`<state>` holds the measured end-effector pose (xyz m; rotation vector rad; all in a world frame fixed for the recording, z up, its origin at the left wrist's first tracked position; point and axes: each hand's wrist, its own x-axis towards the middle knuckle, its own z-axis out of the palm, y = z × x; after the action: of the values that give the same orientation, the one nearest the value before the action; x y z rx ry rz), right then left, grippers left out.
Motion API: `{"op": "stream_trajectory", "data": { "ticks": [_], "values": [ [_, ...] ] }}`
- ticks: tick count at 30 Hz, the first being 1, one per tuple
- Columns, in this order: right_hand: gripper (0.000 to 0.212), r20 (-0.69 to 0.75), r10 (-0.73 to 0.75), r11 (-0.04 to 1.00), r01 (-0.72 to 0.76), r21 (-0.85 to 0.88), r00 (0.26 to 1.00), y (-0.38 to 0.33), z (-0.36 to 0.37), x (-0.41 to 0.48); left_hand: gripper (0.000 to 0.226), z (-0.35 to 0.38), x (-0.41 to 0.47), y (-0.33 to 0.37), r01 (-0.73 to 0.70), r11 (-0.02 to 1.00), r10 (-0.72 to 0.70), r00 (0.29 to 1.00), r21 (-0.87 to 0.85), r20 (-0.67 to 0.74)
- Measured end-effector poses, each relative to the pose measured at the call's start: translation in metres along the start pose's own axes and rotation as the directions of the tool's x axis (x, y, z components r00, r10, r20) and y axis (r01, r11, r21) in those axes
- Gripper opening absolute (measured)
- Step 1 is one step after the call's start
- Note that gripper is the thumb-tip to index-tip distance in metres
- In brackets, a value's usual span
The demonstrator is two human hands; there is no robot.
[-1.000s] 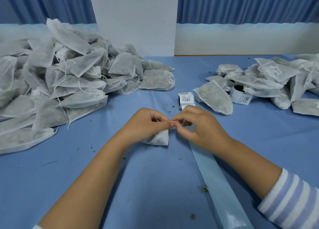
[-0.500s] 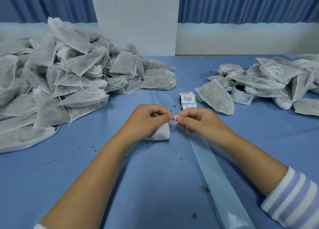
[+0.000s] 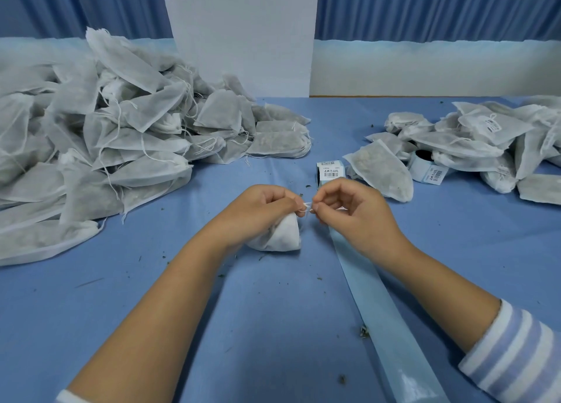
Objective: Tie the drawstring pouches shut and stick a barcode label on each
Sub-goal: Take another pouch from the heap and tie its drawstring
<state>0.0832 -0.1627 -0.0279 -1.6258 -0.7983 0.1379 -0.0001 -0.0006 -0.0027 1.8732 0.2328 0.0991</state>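
Observation:
A small white drawstring pouch (image 3: 280,235) sits on the blue table at the centre, its neck bunched under my left hand (image 3: 261,210). My right hand (image 3: 349,211) is just to its right. Both hands pinch the thin white drawstring (image 3: 306,207), which loops between their fingertips. A roll of barcode labels (image 3: 330,169) stands just behind my hands, and its bare pale-blue backing strip (image 3: 379,305) trails toward me under my right wrist.
A big heap of white pouches (image 3: 106,141) with loose strings fills the left of the table. A smaller pile of pouches (image 3: 473,141), some labelled, lies at the right with a second label roll (image 3: 428,167). One pouch (image 3: 382,172) lies beside the first roll. Dried crumbs dot the cloth.
My hands have shifted a little apart and the pouch has turned more upright, showing more of its body below my left hand. The string loop stays pinched between both hands.

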Motion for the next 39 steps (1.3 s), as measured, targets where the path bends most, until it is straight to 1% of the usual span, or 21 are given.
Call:
{"op": "stream_trajectory", "data": {
  "ticks": [5, 8, 13, 15, 18, 21, 22, 25, 27, 29, 32, 35, 37, 39],
  "values": [
    [0.02, 0.025, -0.055, 0.988, 0.058, -0.141, 0.998, 0.002, 0.002, -0.004, 0.021, 0.001, -0.002, 0.002, 0.006, 1.0, -0.006, 1.0, -0.022, 0.008],
    [0.016, 0.026, -0.047, 0.988, 0.05, -0.145, 0.999, 0.003, 0.001, -0.004, 0.021, 0.0, -0.002, 0.001, -0.003, 0.999, 0.003, 1.0, -0.035, 0.001],
    [0.009, 0.003, -0.035, 0.997, 0.036, -0.063, 0.999, 0.0, 0.002, -0.006, 0.026, -0.001, 0.0, -0.001, -0.026, 0.999, 0.026, 0.999, -0.033, -0.023],
    [0.009, -0.012, -0.04, 0.997, 0.039, -0.059, 0.999, -0.001, 0.003, -0.006, 0.027, -0.001, 0.0, -0.001, -0.028, 0.999, 0.027, 0.999, -0.029, -0.024],
    [0.006, -0.022, -0.028, 0.997, 0.026, -0.072, 0.999, -0.001, 0.003, -0.005, 0.021, -0.001, 0.0, -0.002, -0.034, 0.999, 0.034, 0.999, -0.021, -0.023],
    [0.01, -0.027, 0.025, 1.0, -0.025, -0.002, 0.999, -0.004, 0.001, -0.002, 0.02, 0.0, 0.002, -0.004, 0.001, 1.0, -0.001, 0.999, -0.008, -0.043],
    [0.012, -0.026, 0.034, 0.999, -0.034, 0.026, 0.999, -0.005, 0.0, -0.001, 0.021, 0.0, 0.003, -0.004, 0.008, 1.0, -0.007, 1.0, 0.001, -0.027],
    [0.013, -0.03, 0.047, 0.993, -0.043, 0.108, 0.998, -0.007, 0.0, 0.0, 0.023, 0.0, 0.0, -0.002, 0.0, 0.999, -0.003, 0.997, 0.044, 0.077],
    [0.013, -0.042, 0.055, 0.993, -0.05, 0.105, 0.998, -0.008, -0.001, 0.0, 0.025, -0.001, -0.001, -0.002, -0.012, 0.996, 0.0, 0.991, 0.084, 0.135],
    [0.013, -0.041, 0.062, 0.993, -0.057, 0.103, 0.997, -0.008, 0.0, 0.001, 0.025, -0.001, -0.002, -0.004, -0.006, 0.997, -0.006, 0.987, 0.075, 0.16],
    [0.012, -0.039, 0.061, 0.991, -0.056, 0.121, 0.997, -0.007, 0.001, 0.001, 0.022, -0.002, -0.002, -0.005, -0.005, 0.999, -0.002, 0.992, 0.053, 0.13],
    [0.009, -0.099, 0.078, 0.984, -0.061, 0.169, 0.992, -0.006, -0.002, 0.002, 0.025, -0.001, -0.001, -0.005, -0.012, 0.996, 0.004, 0.996, 0.084, 0.094],
    [0.013, -0.127, 0.105, 0.976, -0.078, 0.201, 0.986, -0.005, -0.003, 0.003, 0.025, 0.001, -0.001, -0.005, -0.008, 0.995, 0.002, 0.998, 0.101, 0.059],
    [0.022, -0.141, 0.16, 0.964, -0.124, 0.236, 0.977, -0.005, -0.004, 0.004, 0.024, 0.004, 0.0, -0.005, -0.016, 0.995, 0.014, 1.0, 0.098, 0.025]
  ]
}}
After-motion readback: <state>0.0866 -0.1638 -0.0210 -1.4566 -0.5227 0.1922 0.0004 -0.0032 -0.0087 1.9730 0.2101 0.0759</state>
